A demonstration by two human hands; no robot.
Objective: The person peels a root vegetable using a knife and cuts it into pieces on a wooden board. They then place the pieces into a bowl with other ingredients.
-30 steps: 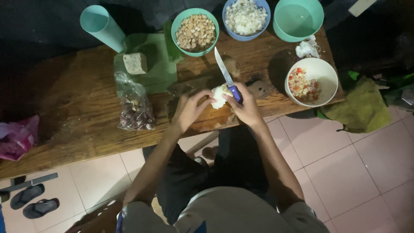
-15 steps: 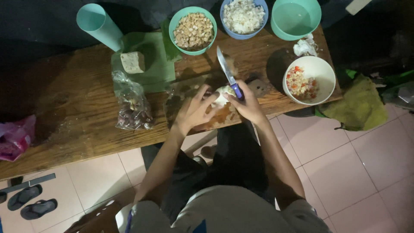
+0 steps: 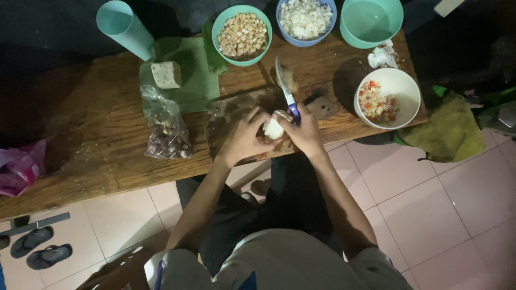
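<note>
Pale vegetable piece [image 3: 273,129] sits over the near edge of the wooden desk [image 3: 97,139], clasped between both hands above a dark cutting board [image 3: 236,115]. Judged from its look, it is light, moist and probably slippery, firm enough to cut yet easily bruised; the best hold is around its sides, fingers clear of the blade path.

Left hand [image 3: 242,140] is curled around the left side of the piece. Right hand [image 3: 306,134] is closed on the purple handle of the knife [image 3: 286,91], blade pointing away from the person.

Behind the board stand a teal cup [image 3: 123,29], a teal bowl of brown cubes [image 3: 242,35], a blue bowl of white chopped pieces [image 3: 305,19] and an empty teal bowl [image 3: 371,21]. A white bowl of mixed chopped bits [image 3: 388,99] stands to the right; a clear bag of dark items [image 3: 166,129] lies to the left, near a tan block [image 3: 166,74] on a green leaf.

The underside of the piece and the blade's contact point are hidden by fingers. Dim light leaves the far desk edge indistinct.
</note>
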